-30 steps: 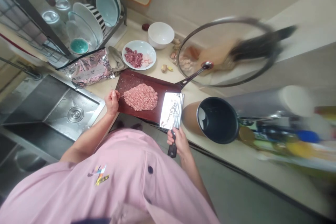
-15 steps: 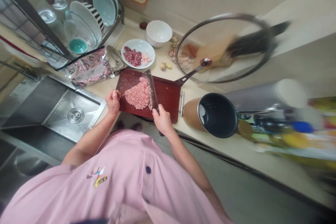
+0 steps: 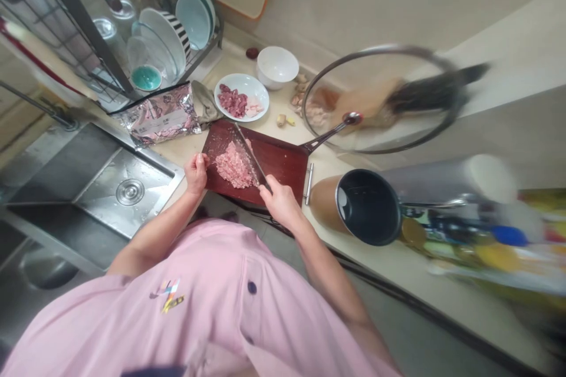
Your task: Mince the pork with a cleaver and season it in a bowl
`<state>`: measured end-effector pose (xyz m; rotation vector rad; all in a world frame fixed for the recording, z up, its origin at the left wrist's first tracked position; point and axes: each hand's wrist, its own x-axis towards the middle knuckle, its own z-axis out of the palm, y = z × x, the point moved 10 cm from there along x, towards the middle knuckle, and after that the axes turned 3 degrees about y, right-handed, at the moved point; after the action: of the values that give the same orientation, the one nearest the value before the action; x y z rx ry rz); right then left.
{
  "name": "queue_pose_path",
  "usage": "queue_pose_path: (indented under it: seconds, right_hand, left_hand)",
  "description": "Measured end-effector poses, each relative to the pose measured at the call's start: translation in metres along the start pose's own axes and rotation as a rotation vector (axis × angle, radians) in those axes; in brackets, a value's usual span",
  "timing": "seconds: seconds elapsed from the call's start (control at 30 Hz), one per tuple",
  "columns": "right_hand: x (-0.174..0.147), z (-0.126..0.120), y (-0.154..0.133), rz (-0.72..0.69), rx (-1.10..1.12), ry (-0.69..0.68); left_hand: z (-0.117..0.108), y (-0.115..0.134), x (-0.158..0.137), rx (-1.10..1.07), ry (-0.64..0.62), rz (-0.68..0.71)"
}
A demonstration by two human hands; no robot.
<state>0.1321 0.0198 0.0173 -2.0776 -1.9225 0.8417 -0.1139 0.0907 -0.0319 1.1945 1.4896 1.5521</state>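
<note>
My right hand [image 3: 280, 200] is closed round the handle of a kitchen knife [image 3: 248, 156]. Its blade lies across the pile of minced meat [image 3: 233, 166], which is spread on a dark red cutting board [image 3: 283, 160]. At the board's left edge, my left hand [image 3: 196, 172] is closed in a grip; the part it holds is hidden by the fingers. Just behind the board stands a white plate [image 3: 265, 107] with dark red meat pieces [image 3: 232, 101] and paler pieces [image 3: 253, 107]. Bits of ginger [image 3: 282, 121] lie to the right of that plate.
A steel sink [image 3: 145, 179] is at the left, below a dish rack [image 3: 201, 62] and a foil bag [image 3: 163, 115]. A white bowl [image 3: 277, 68] stands at the back. To the right are a spoon [image 3: 327, 136], a glass lid [image 3: 380, 147], a dark pot [image 3: 369, 209] and blurred bottles.
The knife has moved left on the board, from the meat's right side to across the pile. The whole view has shifted slightly. My left hand stays at the board's edge.
</note>
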Motion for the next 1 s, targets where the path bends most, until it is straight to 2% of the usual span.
queue_pose_path:
  seconds: [0.07,0.2,0.33,0.47,0.6,0.77,0.87,1.0]
  right_hand:
    - [0.0,-0.002,0.0,-0.002,0.022,0.02]
    - [0.001,0.009,-0.003,-0.033,0.02,-0.075]
    - [0.002,0.006,-0.003,-0.028,0.041,-0.034]
    - [0.003,0.01,-0.004,-0.05,0.024,-0.089]
    - [0.009,-0.003,0.004,-0.018,0.029,-0.007]
    - [0.013,0.001,0.007,-0.022,-0.019,-0.063]
    - [0.012,-0.003,0.003,-0.019,-0.008,-0.014]
    - [0.01,0.006,-0.002,-0.023,-0.041,-0.086]
  left_hand:
    - [0.0,0.001,0.0,-0.003,-0.004,0.006]
    - [-0.001,0.003,-0.001,-0.014,0.001,0.013]
    - [-0.001,0.001,-0.001,0.002,0.0,0.007]
    - [0.0,0.001,-0.001,0.017,-0.001,0.011]
    - [0.001,0.003,-0.001,0.014,-0.013,0.024]
    - [0.0,0.003,-0.001,0.003,-0.011,0.032]
    - [0.0,0.002,-0.001,0.005,-0.007,0.027]
    - [-0.001,0.002,-0.002,0.014,-0.007,0.024]
